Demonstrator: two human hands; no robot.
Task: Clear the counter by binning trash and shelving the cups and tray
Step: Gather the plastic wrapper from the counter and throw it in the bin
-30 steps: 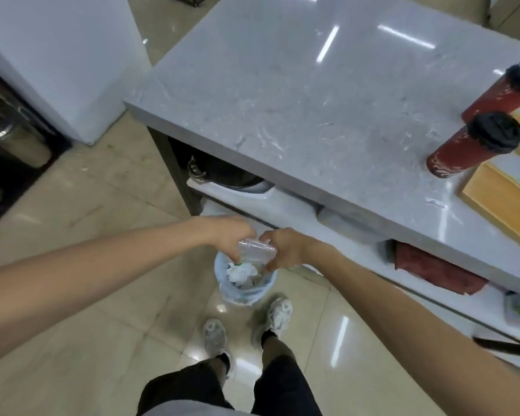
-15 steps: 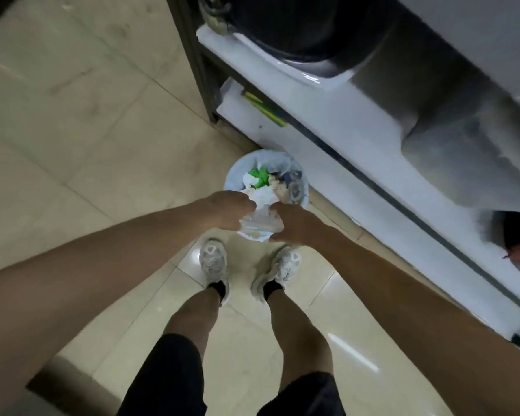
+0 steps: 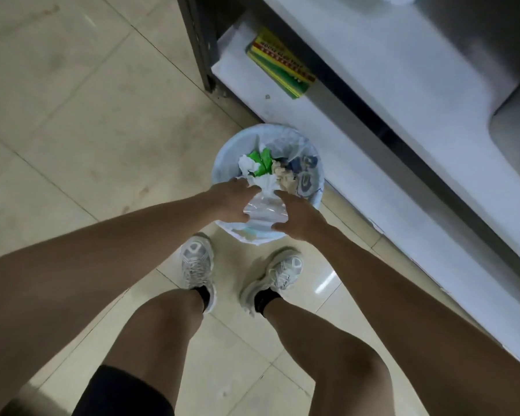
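Landmark: one small round pale-blue waste bin (image 3: 222, 163) lined with a thin clear bag, on the beige tiled floor (image 3: 72, 115).

Writing: only printed item is a flat green-and-yellow packet with a red strip (image 3: 279, 67), on the white bottom shelf (image 3: 327, 121) beyond the bin. Red strip carries a row of characters, too blurred to read. No brand legible on anything.

Task item: one crumpled clear plastic cup (image 3: 263, 208) at the near rim of the bin, on top of the trash. It sits directly between the two hands.

Hands: left hand (image 3: 230, 202) on the cup's left side, fingers curled and touching the plastic. Right hand (image 3: 297, 217) on the cup's right side, fingers spread, fingertips at the cup's edge. Hands are apart with the cup between; can't tell whether either one actually grips it or just presses on it.

Bin contents beyond the cup: white crumpled tissue (image 3: 248, 165), one green wrapper scrap (image 3: 261, 160), brownish paper (image 3: 285, 175), dark blue printed packaging (image 3: 305, 172).

Near side of the bin: two white-grey sneakers (image 3: 197, 262), toes toward it; the left one just short of touching the rim.
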